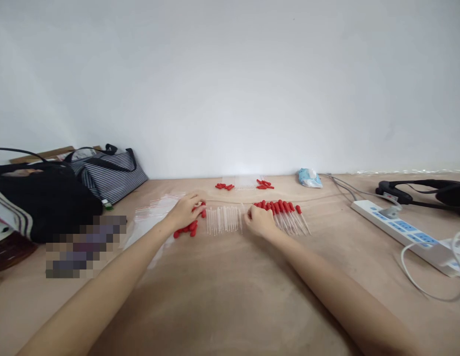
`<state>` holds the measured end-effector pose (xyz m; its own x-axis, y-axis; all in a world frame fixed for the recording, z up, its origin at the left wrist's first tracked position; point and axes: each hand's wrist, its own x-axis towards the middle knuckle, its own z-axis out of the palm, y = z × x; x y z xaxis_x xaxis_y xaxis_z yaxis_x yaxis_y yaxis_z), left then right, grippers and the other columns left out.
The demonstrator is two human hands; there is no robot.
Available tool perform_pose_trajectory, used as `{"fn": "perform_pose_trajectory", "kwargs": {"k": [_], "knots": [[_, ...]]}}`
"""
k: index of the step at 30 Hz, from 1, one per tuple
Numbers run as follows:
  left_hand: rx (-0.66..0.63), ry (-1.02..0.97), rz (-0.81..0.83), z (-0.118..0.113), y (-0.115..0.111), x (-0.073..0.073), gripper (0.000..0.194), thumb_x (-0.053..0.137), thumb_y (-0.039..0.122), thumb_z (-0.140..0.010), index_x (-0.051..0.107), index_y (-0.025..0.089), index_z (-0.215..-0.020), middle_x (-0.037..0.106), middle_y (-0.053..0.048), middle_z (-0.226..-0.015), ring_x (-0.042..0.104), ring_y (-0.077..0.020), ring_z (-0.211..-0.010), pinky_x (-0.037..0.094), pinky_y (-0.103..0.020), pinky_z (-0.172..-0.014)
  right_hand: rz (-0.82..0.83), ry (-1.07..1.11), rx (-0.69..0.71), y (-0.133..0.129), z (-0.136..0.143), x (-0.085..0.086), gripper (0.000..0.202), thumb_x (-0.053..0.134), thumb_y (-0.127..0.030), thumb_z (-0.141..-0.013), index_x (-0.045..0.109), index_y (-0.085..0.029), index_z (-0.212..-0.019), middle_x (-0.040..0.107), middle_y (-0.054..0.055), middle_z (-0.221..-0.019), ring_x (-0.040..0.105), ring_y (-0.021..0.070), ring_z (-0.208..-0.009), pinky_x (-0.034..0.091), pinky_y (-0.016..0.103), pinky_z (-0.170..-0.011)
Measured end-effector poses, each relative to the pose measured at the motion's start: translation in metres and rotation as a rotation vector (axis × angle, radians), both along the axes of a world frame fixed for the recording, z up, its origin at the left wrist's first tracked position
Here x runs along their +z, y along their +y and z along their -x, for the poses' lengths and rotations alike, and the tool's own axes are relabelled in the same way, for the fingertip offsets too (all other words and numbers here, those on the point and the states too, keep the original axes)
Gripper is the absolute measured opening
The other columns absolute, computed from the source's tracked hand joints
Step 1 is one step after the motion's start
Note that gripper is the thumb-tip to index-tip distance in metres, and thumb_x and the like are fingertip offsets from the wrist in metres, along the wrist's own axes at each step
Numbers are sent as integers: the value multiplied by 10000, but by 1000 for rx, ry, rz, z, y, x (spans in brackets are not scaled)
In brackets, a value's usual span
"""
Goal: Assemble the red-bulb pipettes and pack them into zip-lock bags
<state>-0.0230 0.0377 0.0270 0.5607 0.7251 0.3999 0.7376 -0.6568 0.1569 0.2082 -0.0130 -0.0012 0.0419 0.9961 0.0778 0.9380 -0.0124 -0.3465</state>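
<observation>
Left hand [186, 211] is reaching over the left end of the work row, thumb and fingers half curled around small red rubber bulbs [203, 214]; can't tell if it's gripping one or just touching. More of those bulbs are lying loose just below that hand. Right hand [260, 220] is bending its fingers inward at the right end of a row of thin clear tubes [224, 220]; fingertips are partly hidden, so can't tell if they're pinching a tube. That row is lying side by side on the light brown wooden table [230, 296], between the two hands. Clear droppers with red bulb tops [289, 212] are fanning out just right of the right hand, bulbs toward the wall. Flat clear plastic bags [144, 217] are lying left of the left hand, partly under that forearm. Farther back, near the wall, another row of clear tubes [246, 183] is sitting between two small clusters of red bulbs [224, 186]. A white power strip with blue socket panels [403, 231] is lying well off to the right.
</observation>
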Motion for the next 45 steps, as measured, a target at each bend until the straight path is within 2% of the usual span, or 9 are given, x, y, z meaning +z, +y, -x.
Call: {"fn": "perform_pose_trajectory", "kwargs": {"k": [2,5,7,11,15,22,31,40,45], "knots": [[-9,-238,52,-7,-26,-6,147,467,252,-795,560,150,-847,569,-35,-789,561,-163,-732,454,-295,-703,-96,52,122,-12,-13,-6,214,358,-235,-832,535,-127,-887,623,105,-841,563,190,-774,336,300,-710],[-92,-491,286,-22,-65,-23,111,477,252,-786,507,158,-838,578,-28,-802,585,-144,-730,482,-264,-664,-295,141,403,-33,-33,-18,173,352,-209,-849,508,-138,-874,600,78,-796,532,166,-720,346,279,-673],[-147,-479,377,-30,-85,-33,83,471,203,-772,509,159,-830,592,-31,-810,591,-145,-743,486,-268,-677,-385,131,535,-46,-44,-26,189,348,-186,-856,511,-141,-943,596,81,-843,521,169,-763,341,297,-707],[-166,-251,253,-39,-104,-40,131,432,122,-748,547,163,-794,593,-33,-768,567,-162,-725,471,-302,-681,-420,64,647,-65,-51,-33,263,339,-153,-867,527,-162,-1051,586,72,-849,510,165,-780,322,321,-739],[-144,-171,110,-43,-104,-44,242,476,162,-763,570,153,-985,579,-80,-952,553,-197,-878,457,-332,-779,-421,102,653,-71,-44,-34,229,373,-159,-860,578,-164,-962,586,62,-833,515,152,-787,301,334,-765],[-138,-193,29,-51,-95,-56,183,471,214,-837,652,189,-828,605,-69,-991,531,-210,-944,424,-370,-820,-480,166,637,-71,-33,-36,192,419,-183,-852,595,-183,-928,601,38,-813,518,135,-768,273,340,-782],[-177,-273,189,-52,-103,-49,147,424,234,-868,568,215,-848,658,28,-814,590,-134,-749,294,-409,-950,-514,191,654,-77,-29,-35,198,441,-174,-830,586,-183,-964,597,9,-759,508,117,-701,249,336,-777],[-264,-316,176,-54,-105,-50,177,402,209,-858,558,190,-778,640,15,-702,565,-121,-647,372,-351,-877,-560,60,764,-74,-30,-30,270,404,-133,-826,576,-194,-1025,566,1,-718,468,109,-641,229,310,-689],[-281,-279,169,-54,-107,-47,180,398,222,-856,553,189,-771,646,6,-698,565,-126,-626,371,-368,-864,-659,-98,783,-76,-31,-27,279,372,-82,-787,605,-148,-925,527,14,-655,433,118,-593,210,315,-642]]}}
